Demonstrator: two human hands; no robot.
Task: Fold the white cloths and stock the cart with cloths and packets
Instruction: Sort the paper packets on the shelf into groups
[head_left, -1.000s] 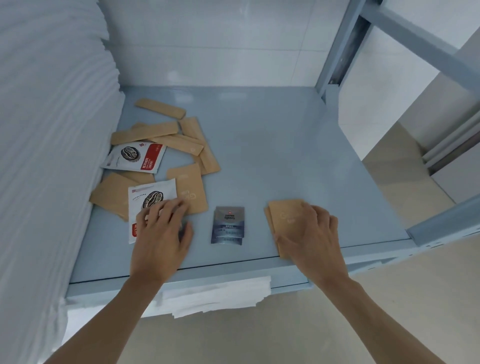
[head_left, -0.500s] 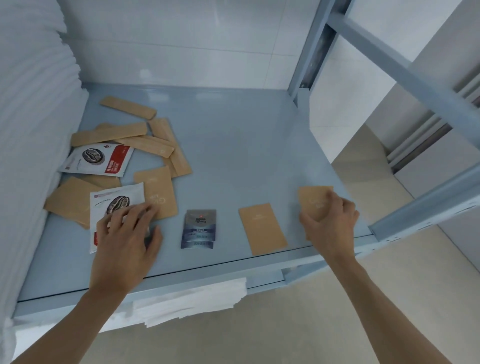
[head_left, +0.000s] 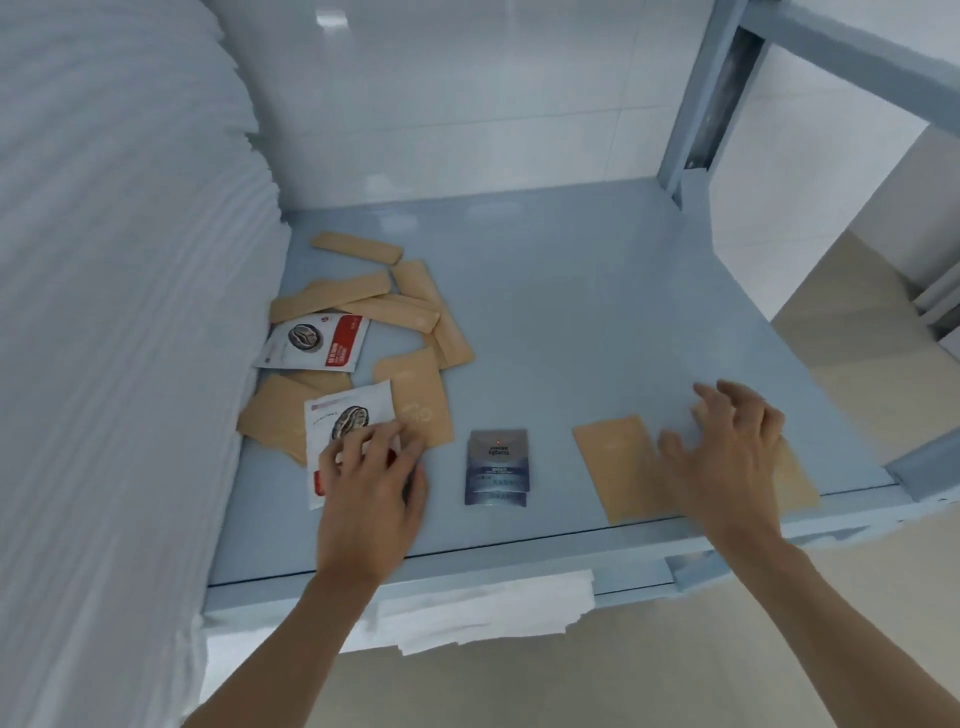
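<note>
White tiled wall (head_left: 467, 93), beige floor (head_left: 675, 675)

We seem to be in a housekeeping or service area, perhaps of a hotel. We see a pale blue metal cart shelf (head_left: 597, 322) with steel uprights (head_left: 691, 104), a tall stack of folded white cloths (head_left: 119, 312) at its left, single-serve coffee sachets (head_left: 311, 343) and tan packets (head_left: 358, 249) on it, glossy white wall tiles (head_left: 467, 104) behind, and beige floor tiles (head_left: 857, 322).

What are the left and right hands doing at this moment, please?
Left hand: open, fingers resting on the white coffee packet.
Right hand: open, fingers spread flat over the tan packets at the shelf's front edge; gripping nothing.
</note>
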